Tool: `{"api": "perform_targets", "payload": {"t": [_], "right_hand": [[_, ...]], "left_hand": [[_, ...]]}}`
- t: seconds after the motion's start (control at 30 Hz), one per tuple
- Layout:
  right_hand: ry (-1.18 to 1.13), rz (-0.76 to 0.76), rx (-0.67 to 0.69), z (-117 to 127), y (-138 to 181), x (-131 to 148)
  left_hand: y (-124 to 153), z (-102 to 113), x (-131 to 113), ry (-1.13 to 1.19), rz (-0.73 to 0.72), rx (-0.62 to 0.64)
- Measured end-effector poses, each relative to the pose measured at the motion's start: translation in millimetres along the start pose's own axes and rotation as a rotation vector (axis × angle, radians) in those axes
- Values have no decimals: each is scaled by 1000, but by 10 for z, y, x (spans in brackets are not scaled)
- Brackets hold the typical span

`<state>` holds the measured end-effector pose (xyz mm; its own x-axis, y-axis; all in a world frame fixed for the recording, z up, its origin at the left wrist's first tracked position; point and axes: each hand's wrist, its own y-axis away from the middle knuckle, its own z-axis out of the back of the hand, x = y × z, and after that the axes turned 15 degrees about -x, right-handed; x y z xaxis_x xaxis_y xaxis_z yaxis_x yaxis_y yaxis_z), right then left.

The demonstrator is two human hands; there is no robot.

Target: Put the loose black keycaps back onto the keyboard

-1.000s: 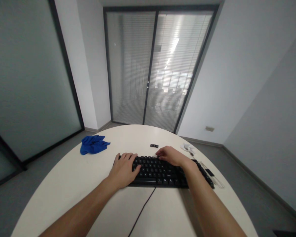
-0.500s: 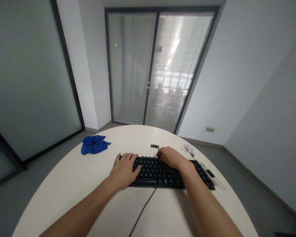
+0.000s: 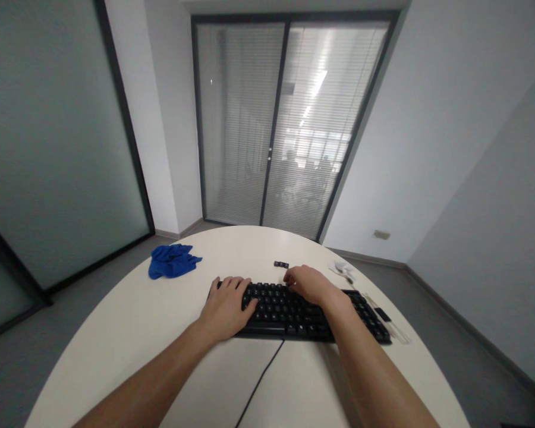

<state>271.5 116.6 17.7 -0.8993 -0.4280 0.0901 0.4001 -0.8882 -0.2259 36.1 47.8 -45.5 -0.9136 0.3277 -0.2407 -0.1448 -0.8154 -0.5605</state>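
A black keyboard [image 3: 274, 312] lies on the round pale table [image 3: 196, 380], its cable running toward me. My left hand [image 3: 226, 304] grips the keyboard's left end, with its fingers curled over the far edge and the thumb on the keys. Over the far edge, right of the middle, my right hand [image 3: 307, 284] is bent down with its fingers pinched together. Whatever those fingertips hold is too small or hidden to make out. Several loose black keycaps [image 3: 281, 264] sit in a short row just beyond that hand. My right wrist and forearm cover part of the keyboard.
A crumpled blue cloth [image 3: 173, 261] rests at the table's far left. Small white items [image 3: 342, 270] lie near the right edge, with thin pale sticks and a small black piece [image 3: 382, 314] beside the keyboard. The black cable [image 3: 261, 380] crosses the near side.
Both hands keep nearly the same pose on the keyboard. The whole view has shifted very slightly.
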Motion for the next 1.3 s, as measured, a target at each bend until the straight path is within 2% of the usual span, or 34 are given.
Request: {"api": "perform_targets", "payload": {"t": [0.37, 0.5, 0.57, 0.67, 0.73, 0.97, 1.13, 1.3], "right_hand": [[-75, 22, 24, -63, -18, -100], [-208, 43, 56, -65, -7, -203], [-240, 28, 2, -87, -19, -239], [-162, -14, -150, -150, -95, -228], [-65, -26, -202, -197, -188, -188], [95, -14, -192, -300, -528, -62], [166, 6, -169, -414, -598, 33], [139, 39, -173, -459, -611, 97]], "left_hand": [[-5, 6, -5, -5, 4, 1], [-4, 9, -2, -2, 4, 2], [-7, 15, -4, -5, 8, 7], [-10, 17, -6, -7, 13, 13], [-8, 15, -5, -5, 14, 11], [-5, 43, -13, 13, 18, 9], [-14, 51, -16, 17, 22, 19], [-21, 24, -2, 4, 24, 26]]}}
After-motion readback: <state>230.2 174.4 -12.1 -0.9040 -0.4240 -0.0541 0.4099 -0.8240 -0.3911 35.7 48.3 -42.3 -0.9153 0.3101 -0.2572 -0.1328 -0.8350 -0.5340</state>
